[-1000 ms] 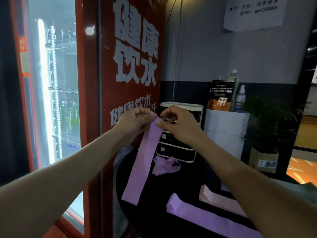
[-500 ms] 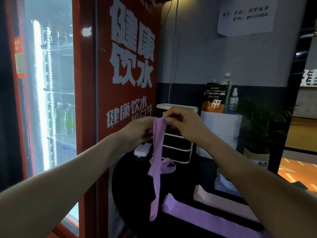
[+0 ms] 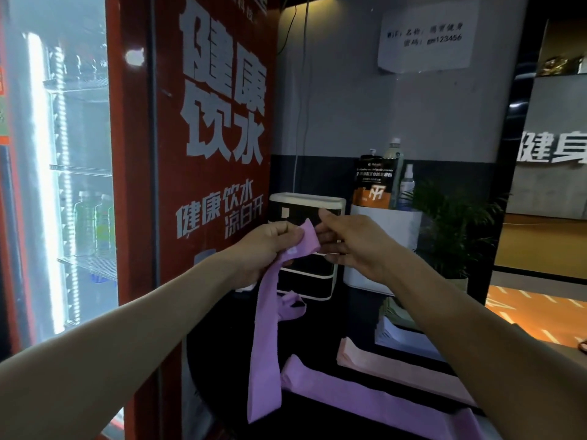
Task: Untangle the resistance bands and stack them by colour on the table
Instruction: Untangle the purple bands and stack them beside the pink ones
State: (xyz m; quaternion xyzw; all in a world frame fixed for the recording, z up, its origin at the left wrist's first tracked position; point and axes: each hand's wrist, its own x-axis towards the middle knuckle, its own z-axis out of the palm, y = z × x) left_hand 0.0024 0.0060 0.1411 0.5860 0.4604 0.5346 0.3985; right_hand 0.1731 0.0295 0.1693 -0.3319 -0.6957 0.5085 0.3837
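Observation:
A purple resistance band [image 3: 265, 347] hangs in the air above the dark table [image 3: 317, 417]. My left hand [image 3: 268, 246] grips its top end. My right hand [image 3: 347, 239] pinches that same top fold from the right side. A second purple band [image 3: 293, 308], knotted into a loop, hangs beside the held one at mid height. A flat stack of purple bands [image 3: 365, 398] lies on the table below. Behind it lies a flat stack of pale pink bands [image 3: 397, 371].
A red drinks fridge [image 3: 203, 122] with a glass door stands at the left. A black-and-white drawer unit [image 3: 309, 274] sits at the table's back. A white bin [image 3: 390, 230] with bottles on it and a potted plant [image 3: 454, 227] stand at the right.
The held purple band has turned from edge-on to flat and hangs wider. Both hands have dropped slightly and reworked their grip at its top end.

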